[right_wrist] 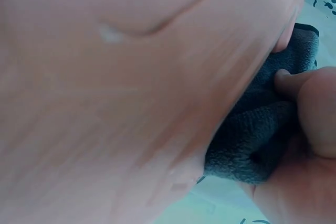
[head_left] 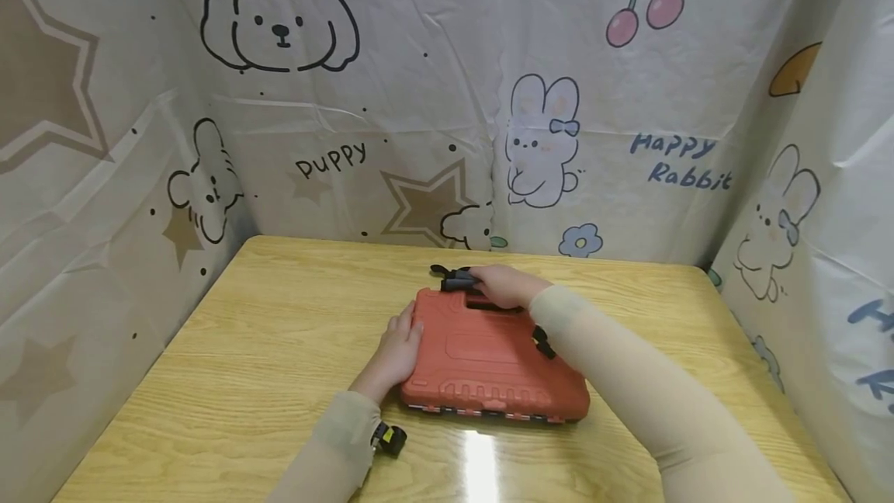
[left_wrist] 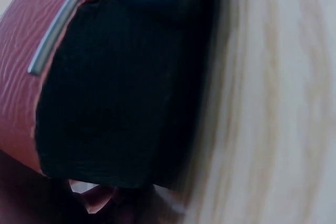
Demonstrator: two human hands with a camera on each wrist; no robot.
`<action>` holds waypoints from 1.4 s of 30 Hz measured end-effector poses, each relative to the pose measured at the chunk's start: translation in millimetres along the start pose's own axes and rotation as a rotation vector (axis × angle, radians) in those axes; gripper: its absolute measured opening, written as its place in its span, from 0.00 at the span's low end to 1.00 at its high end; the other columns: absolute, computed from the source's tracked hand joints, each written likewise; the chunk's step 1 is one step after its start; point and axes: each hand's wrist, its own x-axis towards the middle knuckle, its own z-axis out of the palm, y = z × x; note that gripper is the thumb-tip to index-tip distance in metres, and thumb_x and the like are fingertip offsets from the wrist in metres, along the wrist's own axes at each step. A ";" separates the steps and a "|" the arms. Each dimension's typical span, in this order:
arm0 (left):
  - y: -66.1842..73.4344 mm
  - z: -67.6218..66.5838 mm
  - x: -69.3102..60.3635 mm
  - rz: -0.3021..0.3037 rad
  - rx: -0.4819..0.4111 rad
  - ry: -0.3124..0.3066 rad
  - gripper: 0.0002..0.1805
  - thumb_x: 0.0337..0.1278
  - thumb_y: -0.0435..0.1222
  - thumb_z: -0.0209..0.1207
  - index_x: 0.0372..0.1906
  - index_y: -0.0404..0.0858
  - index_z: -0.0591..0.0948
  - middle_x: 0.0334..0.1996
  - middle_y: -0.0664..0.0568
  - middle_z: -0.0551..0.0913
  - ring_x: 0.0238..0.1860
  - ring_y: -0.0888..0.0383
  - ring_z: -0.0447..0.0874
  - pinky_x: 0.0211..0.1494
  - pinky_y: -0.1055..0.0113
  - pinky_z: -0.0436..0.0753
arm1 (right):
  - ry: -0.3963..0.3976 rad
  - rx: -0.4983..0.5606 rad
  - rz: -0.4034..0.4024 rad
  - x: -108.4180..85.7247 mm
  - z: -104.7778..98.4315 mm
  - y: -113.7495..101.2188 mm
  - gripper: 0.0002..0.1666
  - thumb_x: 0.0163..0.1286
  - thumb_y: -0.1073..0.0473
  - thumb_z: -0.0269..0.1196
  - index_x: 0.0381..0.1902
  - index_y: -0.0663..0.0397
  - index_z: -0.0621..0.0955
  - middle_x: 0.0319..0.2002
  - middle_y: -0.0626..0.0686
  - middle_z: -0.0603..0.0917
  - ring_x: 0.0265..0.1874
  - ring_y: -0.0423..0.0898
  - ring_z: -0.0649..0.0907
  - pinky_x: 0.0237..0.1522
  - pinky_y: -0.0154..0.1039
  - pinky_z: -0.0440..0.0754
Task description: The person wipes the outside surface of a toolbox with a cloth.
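Observation:
A red plastic carrying case (head_left: 489,348) lies on the table, its handle end away from me and its black-and-red latched edge towards me. My left hand (head_left: 396,348) holds the case's left side, thumb at the lid's edge and fingers along the side. In the left wrist view the case's dark lower half (left_wrist: 105,103) fills the middle, and a metal pin (left_wrist: 55,32) sticks out of the red lid. At the handle end, my right hand (head_left: 506,286) pinches a dark grey fleecy cloth (right_wrist: 244,140) between thumb and fingers.
The wood-grain table (head_left: 279,332) spreads around the case. Patterned cloth (head_left: 419,60) walls it in at the back and on both sides. A small black wrist camera (head_left: 391,439) sits at my left sleeve.

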 end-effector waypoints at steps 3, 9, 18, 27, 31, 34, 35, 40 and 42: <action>-1.0 0.4 0.9 -0.002 -0.006 0.001 0.32 0.84 0.43 0.36 0.83 0.34 0.52 0.71 0.30 0.63 0.70 0.33 0.66 0.73 0.36 0.67 | 0.011 -0.019 -0.005 -3.3 0.1 2.8 0.07 0.82 0.62 0.51 0.41 0.54 0.76 0.40 0.56 0.84 0.47 0.53 0.85 0.49 0.50 0.79; -1.9 3.0 1.3 0.010 -0.016 0.016 0.31 0.84 0.42 0.37 0.82 0.34 0.53 0.70 0.29 0.64 0.71 0.32 0.65 0.74 0.36 0.66 | 0.025 -0.040 -0.015 -11.2 0.2 10.6 0.08 0.81 0.63 0.53 0.39 0.52 0.77 0.39 0.53 0.84 0.43 0.50 0.84 0.47 0.48 0.79; -0.2 3.7 1.4 0.016 -0.017 0.014 0.31 0.84 0.42 0.37 0.82 0.34 0.53 0.70 0.29 0.64 0.70 0.32 0.66 0.73 0.36 0.66 | 0.037 -0.046 0.030 -25.4 -5.8 18.7 0.08 0.81 0.63 0.53 0.41 0.47 0.78 0.41 0.52 0.84 0.43 0.50 0.83 0.51 0.50 0.80; 0.2 1.4 -0.3 0.009 -0.017 0.014 0.31 0.84 0.42 0.36 0.82 0.35 0.53 0.69 0.30 0.64 0.69 0.33 0.66 0.73 0.36 0.66 | 0.031 -0.048 0.078 -41.7 -8.4 33.3 0.12 0.82 0.62 0.52 0.51 0.48 0.82 0.54 0.56 0.86 0.58 0.56 0.84 0.66 0.55 0.78; -0.3 1.4 -0.8 0.009 -0.019 0.018 0.31 0.84 0.42 0.37 0.82 0.35 0.53 0.69 0.30 0.64 0.69 0.33 0.65 0.73 0.35 0.66 | 0.035 -0.033 0.066 -49.6 -6.0 44.2 0.10 0.80 0.64 0.52 0.43 0.48 0.81 0.49 0.55 0.87 0.53 0.54 0.85 0.61 0.55 0.80; -0.7 2.2 -0.6 0.013 -0.017 0.025 0.31 0.83 0.41 0.37 0.82 0.34 0.54 0.69 0.29 0.65 0.69 0.32 0.65 0.72 0.35 0.66 | 0.051 -0.009 0.049 -54.6 -3.2 52.5 0.10 0.80 0.65 0.52 0.40 0.49 0.79 0.46 0.53 0.86 0.50 0.53 0.85 0.58 0.54 0.80; -0.7 2.5 -0.6 0.014 -0.016 0.027 0.31 0.83 0.41 0.37 0.82 0.34 0.54 0.69 0.29 0.65 0.69 0.32 0.66 0.72 0.35 0.66 | 0.055 -0.004 0.044 -56.3 -3.0 54.3 0.10 0.79 0.65 0.52 0.39 0.49 0.79 0.45 0.54 0.86 0.49 0.53 0.85 0.57 0.54 0.80; 0.0 2.9 -1.2 0.010 -0.014 0.029 0.31 0.83 0.41 0.37 0.82 0.34 0.54 0.68 0.30 0.66 0.68 0.32 0.67 0.71 0.35 0.67 | 0.071 0.008 0.042 -65.3 -3.6 59.4 0.09 0.80 0.66 0.52 0.41 0.51 0.79 0.45 0.55 0.86 0.48 0.54 0.84 0.53 0.55 0.80; -0.1 3.0 -1.3 0.008 -0.013 0.027 0.31 0.84 0.42 0.37 0.82 0.35 0.54 0.68 0.30 0.66 0.67 0.33 0.67 0.71 0.35 0.68 | 0.072 0.003 0.052 -69.0 -3.9 61.9 0.09 0.80 0.66 0.52 0.44 0.51 0.79 0.45 0.56 0.85 0.47 0.54 0.84 0.51 0.54 0.80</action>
